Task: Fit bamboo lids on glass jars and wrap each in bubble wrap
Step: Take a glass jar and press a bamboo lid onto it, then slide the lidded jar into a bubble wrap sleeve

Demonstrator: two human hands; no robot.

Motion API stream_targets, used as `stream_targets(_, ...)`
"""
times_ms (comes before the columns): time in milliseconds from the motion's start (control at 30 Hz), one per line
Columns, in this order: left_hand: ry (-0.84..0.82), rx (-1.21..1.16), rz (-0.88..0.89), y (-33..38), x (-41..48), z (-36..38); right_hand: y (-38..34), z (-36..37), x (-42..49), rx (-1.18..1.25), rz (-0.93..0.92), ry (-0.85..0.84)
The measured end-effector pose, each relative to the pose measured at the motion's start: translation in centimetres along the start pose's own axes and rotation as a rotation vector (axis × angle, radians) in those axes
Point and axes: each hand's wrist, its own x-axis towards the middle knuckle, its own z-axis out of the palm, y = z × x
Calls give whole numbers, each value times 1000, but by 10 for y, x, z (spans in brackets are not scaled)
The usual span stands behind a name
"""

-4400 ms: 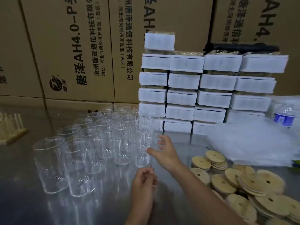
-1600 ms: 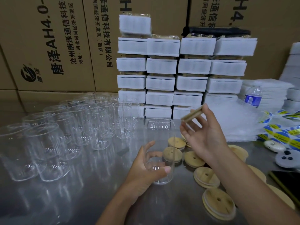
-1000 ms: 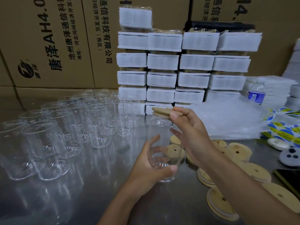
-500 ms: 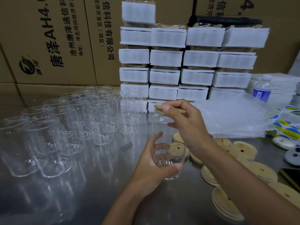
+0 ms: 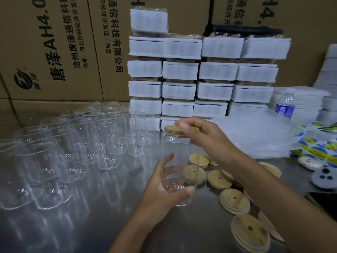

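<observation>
A clear glass jar (image 5: 177, 156) stands upright at the table's middle, with my left hand (image 5: 164, 187) wrapped around its lower half. A round bamboo lid (image 5: 173, 129) lies on the jar's mouth, and my right hand (image 5: 206, 139) presses on it from above with the fingers curled over its right side. Several loose bamboo lids (image 5: 234, 200) with centre holes lie on the table to the right of the jar. A heap of bubble wrap (image 5: 255, 136) sits behind them at the right.
Several empty glass jars (image 5: 82, 141) crowd the left of the shiny metal table (image 5: 102, 225). White foam-wrapped packs (image 5: 198, 77) are stacked at the back against cardboard boxes (image 5: 60, 46). A water bottle (image 5: 285, 104) and a blue-yellow tape strip (image 5: 313, 145) lie at the right.
My right hand brought the bamboo lid from mid-air down onto the jar's mouth and now presses it there. My left hand has kept hold of the jar.
</observation>
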Motion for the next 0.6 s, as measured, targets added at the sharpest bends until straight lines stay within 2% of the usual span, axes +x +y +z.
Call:
stream_targets(67,21,11,-5,0,2,0,5,-22,-3,-30,-2,22)
stream_targets(133,39,31,-1,-1,2,-2,16,-52,-1,-69,34,157)
stream_targets(233,53,38,-12,-5,1,-2,44,-101,2,-282,151,383)
stream_targets(300,61,43,-12,-6,1,-2,65,-127,4,-423,242,461)
stream_targets(467,119,45,23,-9,9,-3,103,-146,6,-660,354,440)
stream_targets(600,171,29,47,-11,14,-4,120,-141,12,-822,406,497)
